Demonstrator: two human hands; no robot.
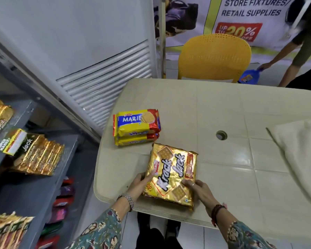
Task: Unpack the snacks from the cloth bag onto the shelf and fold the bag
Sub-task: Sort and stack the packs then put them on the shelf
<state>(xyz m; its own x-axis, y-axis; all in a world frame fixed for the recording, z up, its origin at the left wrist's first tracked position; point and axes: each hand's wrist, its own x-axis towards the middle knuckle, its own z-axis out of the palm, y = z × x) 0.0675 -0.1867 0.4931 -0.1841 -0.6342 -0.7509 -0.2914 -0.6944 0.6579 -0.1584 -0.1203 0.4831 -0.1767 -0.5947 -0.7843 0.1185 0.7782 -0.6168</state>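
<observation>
At the left of the frame the grey metal shelf (34, 191) already carries gold packs standing on edge, so yours probably belongs there. At lower centre your left hand (139, 185) and right hand (198, 190) clasp opposite edges of the gold foil Krack Jack biscuit pack (171, 174), ready to lift it level. The cream cloth bag (302, 159) lies slack at far right.

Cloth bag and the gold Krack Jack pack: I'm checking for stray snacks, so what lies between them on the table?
Nothing: in the head view only bare table separates the cloth bag from the Krack Jack pack.
</observation>
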